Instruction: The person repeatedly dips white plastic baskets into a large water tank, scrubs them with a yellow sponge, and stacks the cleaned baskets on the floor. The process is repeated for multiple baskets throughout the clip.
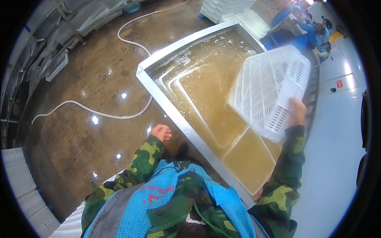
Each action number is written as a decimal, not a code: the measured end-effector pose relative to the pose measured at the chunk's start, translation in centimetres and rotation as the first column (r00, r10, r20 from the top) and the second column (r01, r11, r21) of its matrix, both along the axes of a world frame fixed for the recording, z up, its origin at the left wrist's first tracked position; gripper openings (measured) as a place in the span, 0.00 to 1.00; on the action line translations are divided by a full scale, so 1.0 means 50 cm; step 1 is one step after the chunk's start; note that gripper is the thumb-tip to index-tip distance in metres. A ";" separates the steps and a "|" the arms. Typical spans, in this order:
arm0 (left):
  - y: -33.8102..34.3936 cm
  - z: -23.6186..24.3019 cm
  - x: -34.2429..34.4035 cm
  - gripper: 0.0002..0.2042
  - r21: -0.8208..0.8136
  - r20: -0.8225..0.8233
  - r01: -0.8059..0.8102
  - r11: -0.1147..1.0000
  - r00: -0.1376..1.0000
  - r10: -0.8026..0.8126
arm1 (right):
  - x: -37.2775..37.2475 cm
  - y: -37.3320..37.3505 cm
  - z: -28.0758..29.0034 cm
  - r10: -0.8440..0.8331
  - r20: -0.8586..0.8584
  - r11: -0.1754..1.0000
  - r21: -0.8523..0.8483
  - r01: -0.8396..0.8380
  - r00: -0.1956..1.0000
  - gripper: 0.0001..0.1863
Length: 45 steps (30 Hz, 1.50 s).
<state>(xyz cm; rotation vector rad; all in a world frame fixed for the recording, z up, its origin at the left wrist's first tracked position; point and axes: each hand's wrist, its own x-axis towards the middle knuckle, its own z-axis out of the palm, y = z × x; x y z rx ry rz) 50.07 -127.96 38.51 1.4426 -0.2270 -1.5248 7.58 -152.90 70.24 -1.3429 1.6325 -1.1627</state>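
Note:
My right hand (pixel 297 112) grips the rim of a white perforated plastic crate (pixel 260 85), which is tilted and slightly blurred above the water. Below it lies a metal-rimmed tank (pixel 170 108) of cloudy brown water. Pale crate rims (pixel 193 112) show through the water on its left side, and another submerged crate (pixel 247 186) shows at the near end. My left hand (pixel 160 133) is off the tank's left edge, over the wet floor. Its fingers are loosely bent and nothing shows in them.
A pale hose (pixel 126 117) curves across the wet brown floor (pixel 85 146). Stacked white crates stand at the back (pixel 222 8) and lower left (pixel 20 172). Racks with trays (pixel 57 65) line the left. People in blue (pixel 317 33) are at the far right, beside a white wall (pixel 333 139).

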 end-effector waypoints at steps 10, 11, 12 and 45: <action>-0.014 0.047 0.066 0.09 -0.110 0.014 0.007 0.994 1.000 -0.006 | 0.113 0.074 0.123 0.133 0.665 0.929 -0.342 0.141 0.735 0.27; 0.000 0.042 0.085 0.09 -0.107 0.020 -0.018 0.994 1.000 0.020 | 0.159 0.057 0.105 0.145 0.725 0.917 -0.355 0.184 0.673 0.29; 0.002 0.032 0.090 0.09 -0.103 -0.008 -0.024 0.994 1.000 0.023 | 0.135 0.012 0.064 0.172 0.714 0.907 -0.384 0.173 0.679 0.32; 0.078 -0.064 0.217 0.20 -0.042 0.101 -0.522 0.852 0.846 0.524 | 0.603 0.112 -0.515 0.443 -0.752 0.382 -0.334 -0.862 0.487 0.16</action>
